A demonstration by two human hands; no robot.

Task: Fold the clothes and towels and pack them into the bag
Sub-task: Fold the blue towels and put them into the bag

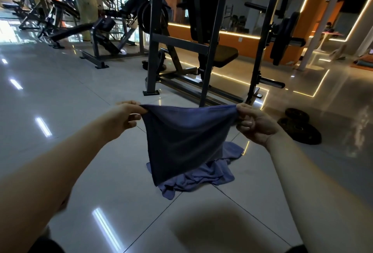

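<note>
A blue towel (181,141) hangs in the air in front of me, stretched between my hands. My left hand (126,116) pinches its upper left corner and my right hand (255,124) pinches its upper right corner. The cloth drops from that top edge down to a point at the lower left. On the tiled floor right below and behind it lies a second, crumpled blue cloth (203,174). No bag is in view.
A dark steel gym rack with a padded seat (201,51) stands just beyond the towel. Two black weight plates (300,127) lie on the floor to the right. More machines and a standing person (84,0) are at the back left.
</note>
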